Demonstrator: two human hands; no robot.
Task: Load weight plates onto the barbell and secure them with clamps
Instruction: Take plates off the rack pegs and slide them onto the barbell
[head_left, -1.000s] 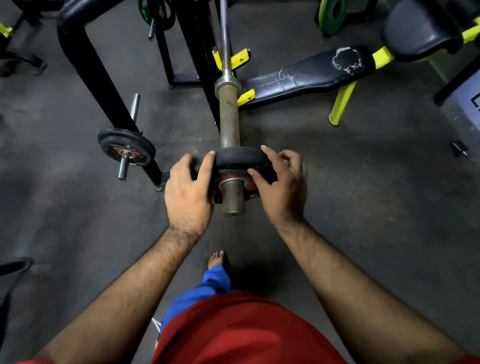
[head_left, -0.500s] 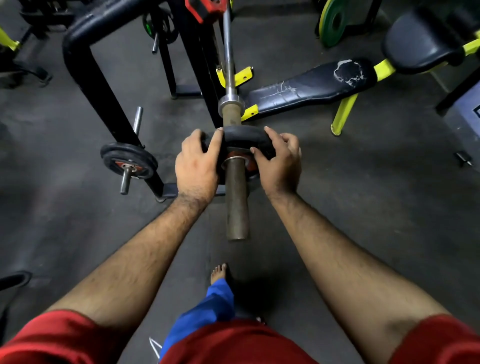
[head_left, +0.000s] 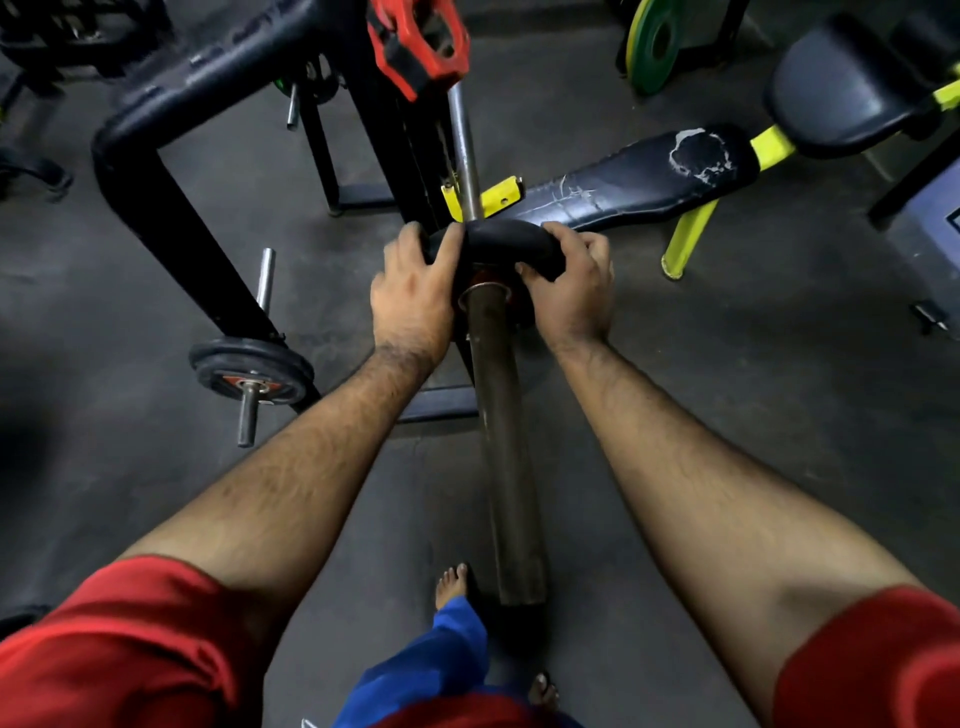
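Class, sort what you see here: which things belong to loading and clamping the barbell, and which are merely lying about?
Belong to the job:
black weight plate, gripped by left hand and right hand
barbell sleeve
red clamp

Lying about:
bench pad
green plate
small plates on a storage peg

Your sleeves (head_left: 119, 639) are red, your trouser leg (head_left: 441, 660) blue; the plate (head_left: 498, 241) is black, the clamp (head_left: 415, 36) red, the bench (head_left: 634, 184) black (white scuffs) on yellow legs (head_left: 685, 236).
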